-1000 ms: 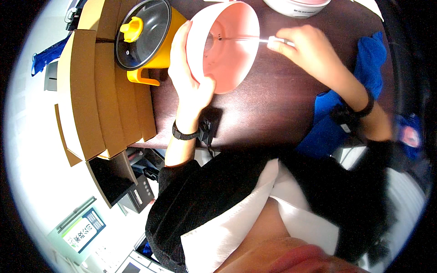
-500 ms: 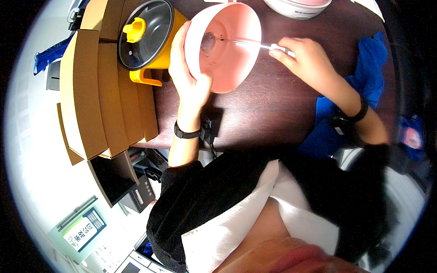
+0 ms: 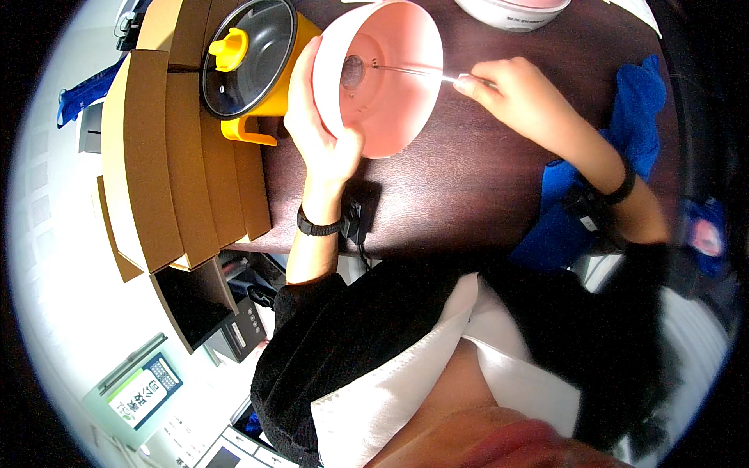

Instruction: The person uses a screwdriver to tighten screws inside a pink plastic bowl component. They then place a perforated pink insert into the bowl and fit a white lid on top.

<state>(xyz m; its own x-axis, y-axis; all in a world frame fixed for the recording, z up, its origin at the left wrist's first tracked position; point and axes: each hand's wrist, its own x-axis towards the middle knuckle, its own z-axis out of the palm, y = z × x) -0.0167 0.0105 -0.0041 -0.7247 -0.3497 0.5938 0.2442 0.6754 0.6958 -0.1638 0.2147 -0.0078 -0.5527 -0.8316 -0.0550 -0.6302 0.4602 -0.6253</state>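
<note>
My left hand grips a pink bowl-shaped shell by its wall, thumb at the near rim and fingers round the outside. The shell is tilted, its open side facing right. A dark round spot and several small marks or holes show at its inner bottom. My right hand is closed on the handle of a thin screwdriver, and the fingers mostly cover that handle. The metal shaft runs into the shell, its tip at the small marks beside the dark spot. Whether it sits in a screw, I cannot tell.
A yellow pot with a glass lid stands left of the shell, by cardboard boxes. A white, pink-topped container sits at the far edge. Blue cloth lies right on the dark table; a black plug is near my left wrist.
The shell and my left hand have shifted slightly left. My right hand has moved a little left and turned, covering more of the screwdriver's handle.
</note>
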